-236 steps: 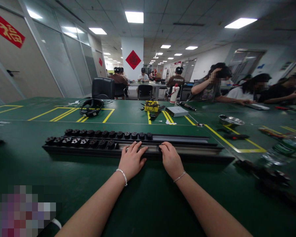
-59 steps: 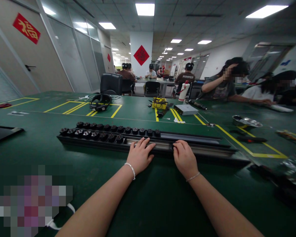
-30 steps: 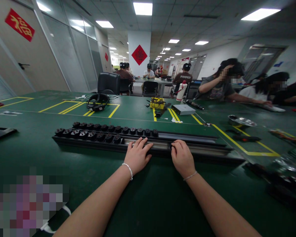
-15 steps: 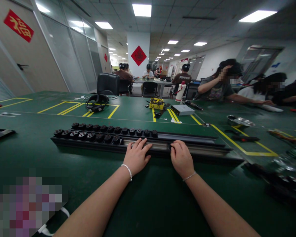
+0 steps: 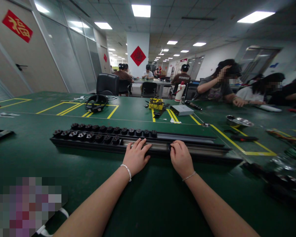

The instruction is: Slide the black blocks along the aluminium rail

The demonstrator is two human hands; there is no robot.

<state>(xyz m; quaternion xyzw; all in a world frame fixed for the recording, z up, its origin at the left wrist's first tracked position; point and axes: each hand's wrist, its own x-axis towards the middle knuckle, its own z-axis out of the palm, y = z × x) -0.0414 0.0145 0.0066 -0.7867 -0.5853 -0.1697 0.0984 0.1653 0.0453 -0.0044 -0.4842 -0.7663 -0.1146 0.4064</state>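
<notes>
A long black double-channel rail (image 5: pixel 204 156) lies across the green table in front of me. Round black slotted parts (image 5: pixel 90 137) fill the left portion of both channels, while the near channel shows bare metal further right. My left hand (image 5: pixel 136 154) rests over the near channel with its fingers spread, just right of the last part in that row. To its right, my right hand (image 5: pixel 181 157) has its fingers closed at the same channel. A small black part (image 5: pixel 169 146) peeks out at those fingertips; most of it is hidden by the hand.
Behind the rail are a black headset (image 5: pixel 96 103), a yellow object with cables (image 5: pixel 156 103), a grey box (image 5: pixel 181 110) and a white bottle (image 5: pixel 179 91). Metal bowls (image 5: pixel 239 121) and a dark red-marked tool (image 5: pixel 245 138) lie to the right. Several people sit further off.
My hands and the rail hold their places; the view shifts only slightly. At the right, a co-worker's lowered hand has drawn back to the left along the table.
</notes>
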